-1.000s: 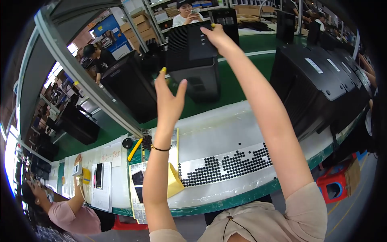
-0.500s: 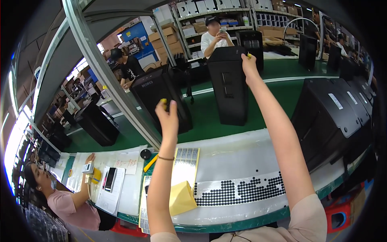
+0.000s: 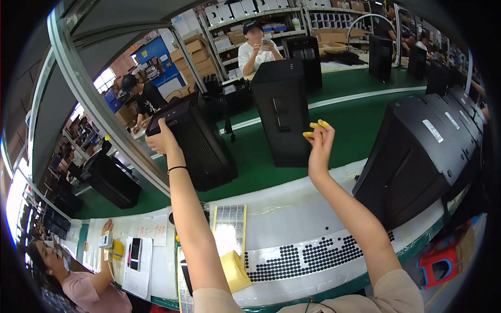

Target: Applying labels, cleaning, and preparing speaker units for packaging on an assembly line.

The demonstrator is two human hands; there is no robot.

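My left hand (image 3: 164, 140) is closed over the upper left corner of a black computer tower (image 3: 203, 143), its thumb on the upper face. Some of its fingers are hidden at the tower's side. My right hand (image 3: 321, 148) is raised just right of a second black tower (image 3: 282, 115), not touching it. Its fingers are bent but apart, with yellow covers on the fingertips and nothing held. Both towers stand upright on the green conveyor belt (image 3: 250, 151). Below my arms, a white sheet of black round dots (image 3: 302, 259) lies on the bench.
Several black towers (image 3: 422, 151) stand close together on the right. A metal post (image 3: 104, 99) rises left of my left hand. A yellow paper piece (image 3: 235, 271) and a label sheet (image 3: 229, 224) lie on the bench. A person (image 3: 94, 287) sits at left; another (image 3: 255, 49) stands across the belt.
My left hand has moved left and up onto the nearer tower's corner. My right hand has come off the second tower's top and dropped lower beside it. The whole view has shifted slightly.
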